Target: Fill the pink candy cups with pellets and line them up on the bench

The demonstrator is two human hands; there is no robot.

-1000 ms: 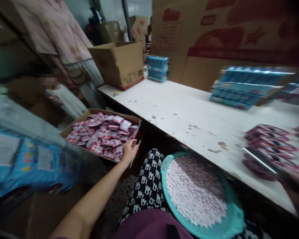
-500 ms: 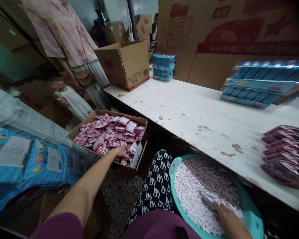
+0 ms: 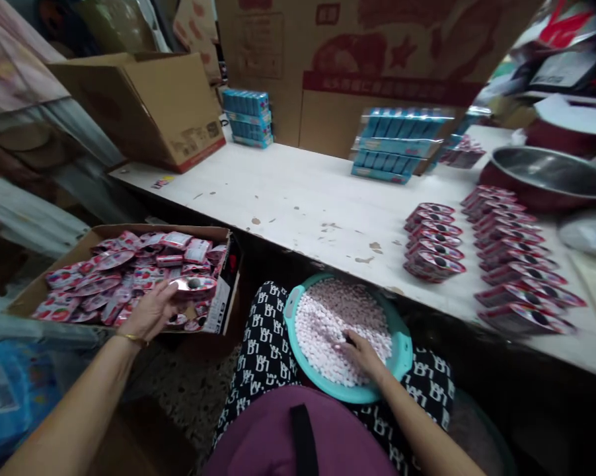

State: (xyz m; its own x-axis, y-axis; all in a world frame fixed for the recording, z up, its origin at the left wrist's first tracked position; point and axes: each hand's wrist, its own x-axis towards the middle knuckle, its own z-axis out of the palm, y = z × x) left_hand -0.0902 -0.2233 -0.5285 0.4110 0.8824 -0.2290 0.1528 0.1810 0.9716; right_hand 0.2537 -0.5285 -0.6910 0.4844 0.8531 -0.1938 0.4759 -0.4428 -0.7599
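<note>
My left hand (image 3: 152,309) pinches a small pink packet (image 3: 195,285) with a dark round spot, just above a shallow cardboard box (image 3: 30,301) full of similar pink packets. On my lap rests a turquoise basin (image 3: 292,311) of small whitish candies (image 3: 322,350). My right hand (image 3: 362,356) is closed low over the candies. A metal scoop showed in its grip a moment earlier; now only a dark bit (image 3: 348,339) at the fingers is visible, the rest hidden by hand and candies.
Upright pink packets (image 3: 516,264) stand in rows on the right of the white table (image 3: 298,198). Blue packs (image 3: 397,145), an open carton (image 3: 144,112) and a metal bowl (image 3: 550,172) are further back. A person's clothing (image 3: 20,59) shows at far left.
My view has swung right and down. My left hand has lifted a packet from among those in the box. My right hand stays at the basin, with the scoop now mostly hidden.
</note>
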